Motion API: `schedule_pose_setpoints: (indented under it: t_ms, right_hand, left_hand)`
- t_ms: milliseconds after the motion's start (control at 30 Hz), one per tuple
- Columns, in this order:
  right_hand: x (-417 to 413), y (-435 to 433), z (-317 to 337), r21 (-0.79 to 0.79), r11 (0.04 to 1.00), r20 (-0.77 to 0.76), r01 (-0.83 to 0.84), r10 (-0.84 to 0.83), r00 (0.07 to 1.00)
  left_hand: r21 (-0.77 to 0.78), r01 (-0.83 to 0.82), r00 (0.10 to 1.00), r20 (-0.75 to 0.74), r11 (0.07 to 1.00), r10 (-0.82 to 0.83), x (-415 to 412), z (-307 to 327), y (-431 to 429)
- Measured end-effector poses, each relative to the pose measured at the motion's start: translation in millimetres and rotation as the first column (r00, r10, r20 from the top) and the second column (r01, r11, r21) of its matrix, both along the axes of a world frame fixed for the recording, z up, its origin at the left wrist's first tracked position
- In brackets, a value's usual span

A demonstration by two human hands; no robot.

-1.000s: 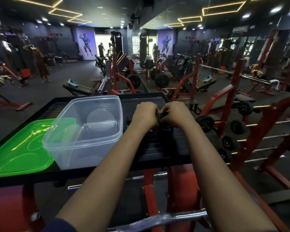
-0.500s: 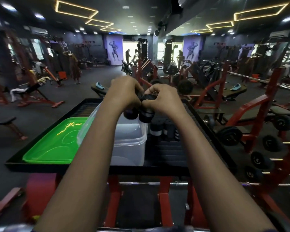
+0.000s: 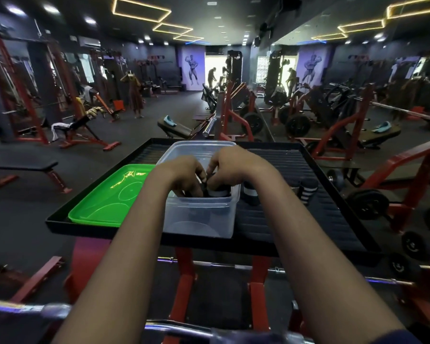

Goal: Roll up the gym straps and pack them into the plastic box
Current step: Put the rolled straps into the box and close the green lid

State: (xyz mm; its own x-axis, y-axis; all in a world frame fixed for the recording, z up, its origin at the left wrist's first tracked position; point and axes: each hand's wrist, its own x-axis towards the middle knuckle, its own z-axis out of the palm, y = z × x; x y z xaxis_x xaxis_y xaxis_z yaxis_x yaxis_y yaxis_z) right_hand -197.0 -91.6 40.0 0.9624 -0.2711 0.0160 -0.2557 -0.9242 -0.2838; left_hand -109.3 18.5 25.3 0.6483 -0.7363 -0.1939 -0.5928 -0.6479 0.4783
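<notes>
In the middle of the frame, the left hand [image 3: 184, 176] and the right hand [image 3: 231, 167] are reaching down into the clear plastic box [image 3: 199, 219]. Their fingers are curling round the dark rolled straps [image 3: 217, 192], which are sitting in the box's lower right corner. A banded roll [image 3: 250, 194] and a second roll [image 3: 308, 191] are standing upright right of the box on the black tray [image 3: 295, 165]. A green lid [image 3: 110, 197] is lying flat at the tray's left.

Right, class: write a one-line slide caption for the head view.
Packing: left hand and right hand hold rolled gym straps inside the plastic box on a black tray, green lid alongside.
</notes>
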Motion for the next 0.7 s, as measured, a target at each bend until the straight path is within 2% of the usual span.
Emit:
schedule_pose_setpoints:
  t_ms: [67, 167, 333, 467, 600, 700]
  right_hand:
    - [0.7, 3.6, -3.7, -0.078, 0.997, -0.12, -0.027, 0.017, 0.993]
    - [3.3, 9.7, -4.1, -0.192, 0.978, -0.221, -0.078, 0.035, 0.975]
    - [7.3, 16.5, 2.2, -0.255, 0.96, -0.326, -0.12, 0.031, 0.945]
    - [7.9, 19.2, 3.2, -0.266, 0.953, -0.34, -0.145, 0.048, 0.939]
    - [9.0, 18.1, 0.3, -0.263, 0.954, -0.341, -0.143, 0.047, 0.939]
    - [8.8, 12.5, -1.1, -0.245, 0.96, -0.315, -0.139, 0.056, 0.947]
  left_hand:
    - [0.09, 0.029, 0.998, 0.049, 0.995, -0.033, 1.3, -10.1, -4.9]
    - [0.163, 0.049, 0.993, 0.1, 0.985, -0.066, 0.8, -13.6, -9.0]
    - [0.201, 0.094, 0.996, -0.013, 0.975, -0.093, 2.6, -7.9, -7.9]
    - [0.171, 0.134, 0.991, -0.041, 0.976, -0.129, 3.4, -6.2, -3.1]
    - [0.223, 0.153, 0.988, -0.063, 0.963, -0.142, -1.6, -2.2, -1.7]
    - [0.22, 0.127, 0.984, -0.152, 0.967, -0.095, -5.7, 3.1, -4.5]
